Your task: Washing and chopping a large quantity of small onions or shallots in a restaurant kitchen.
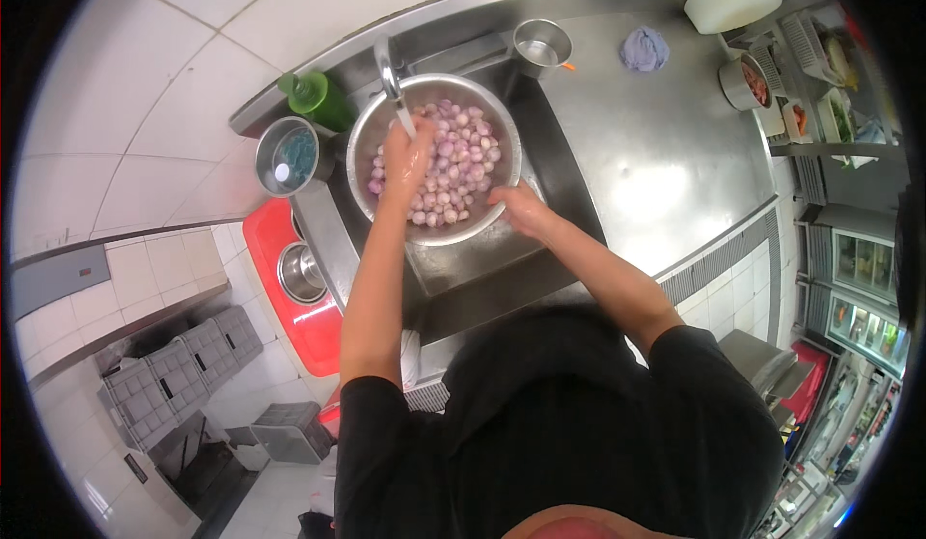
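A wide stainless steel bowl [511, 152] in the sink holds many peeled, pale purple shallots [463, 155]. Water runs from the curved chrome faucet [388, 68] onto my left hand [409, 155], which is wet and reaches into the bowl at the shallots' left side. Its fingertips are hard to make out, so I cannot tell whether it grasps any. My right hand [519, 208] grips the bowl's rim at the lower right, thumb toward the inside. Beneath the bowl shows the dark basin of the metal sink [470, 267].
Left of the bowl stand a green pump bottle [318, 101] and a metal pot [288, 157] with something blue-green inside. A small metal pot [542, 43] sits behind the sink. On the steel counter [651, 141] lie a crumpled bluish cloth [644, 49] and a thick white block [733, 1].
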Action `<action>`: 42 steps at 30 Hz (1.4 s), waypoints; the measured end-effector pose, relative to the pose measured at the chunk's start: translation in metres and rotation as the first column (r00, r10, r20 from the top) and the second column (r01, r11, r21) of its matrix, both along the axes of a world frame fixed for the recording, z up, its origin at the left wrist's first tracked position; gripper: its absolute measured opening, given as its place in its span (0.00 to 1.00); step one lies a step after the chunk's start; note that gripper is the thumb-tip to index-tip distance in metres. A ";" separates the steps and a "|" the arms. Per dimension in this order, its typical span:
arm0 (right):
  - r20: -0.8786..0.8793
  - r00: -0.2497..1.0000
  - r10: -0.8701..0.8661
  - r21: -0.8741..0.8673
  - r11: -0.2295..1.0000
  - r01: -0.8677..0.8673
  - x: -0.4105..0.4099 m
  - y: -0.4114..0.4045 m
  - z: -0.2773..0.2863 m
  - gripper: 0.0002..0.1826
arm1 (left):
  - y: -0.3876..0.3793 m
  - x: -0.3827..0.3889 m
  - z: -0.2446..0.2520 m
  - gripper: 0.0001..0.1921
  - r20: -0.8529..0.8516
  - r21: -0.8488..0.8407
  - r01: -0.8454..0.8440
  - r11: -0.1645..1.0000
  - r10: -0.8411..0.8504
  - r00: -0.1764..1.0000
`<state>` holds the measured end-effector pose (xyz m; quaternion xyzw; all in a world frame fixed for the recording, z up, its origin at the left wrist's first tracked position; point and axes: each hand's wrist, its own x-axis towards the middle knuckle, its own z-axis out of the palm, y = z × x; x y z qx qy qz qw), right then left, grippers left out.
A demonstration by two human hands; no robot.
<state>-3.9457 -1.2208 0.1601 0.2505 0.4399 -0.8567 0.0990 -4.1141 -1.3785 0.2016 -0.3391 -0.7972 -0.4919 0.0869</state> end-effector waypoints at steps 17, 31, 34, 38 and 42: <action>-0.044 0.956 -0.291 -0.075 0.955 0.288 0.075 0.043 -0.006 0.34 | 0.034 -0.021 0.040 0.12 0.758 0.060 0.033 0.998 -0.067 0.649; 0.160 0.820 -0.549 0.117 0.836 0.537 0.243 0.035 0.025 0.36 | -0.011 -0.260 -0.156 0.12 0.905 0.310 -0.659 0.686 -0.001 0.425; 0.056 0.810 -0.584 0.010 0.812 0.584 0.247 0.033 -0.003 0.34 | -0.028 -0.262 -0.154 0.10 0.649 0.704 -0.474 0.529 -0.207 0.732; 0.153 0.797 -0.585 0.093 0.811 0.577 0.232 0.029 -0.025 0.28 | -0.047 -0.149 -0.152 0.17 0.579 0.472 -0.506 0.722 0.178 0.796; 0.118 0.790 -0.601 0.071 0.799 0.597 0.257 0.046 -0.061 0.27 | -0.013 0.027 -0.141 0.37 0.807 0.111 0.265 0.958 -0.243 0.539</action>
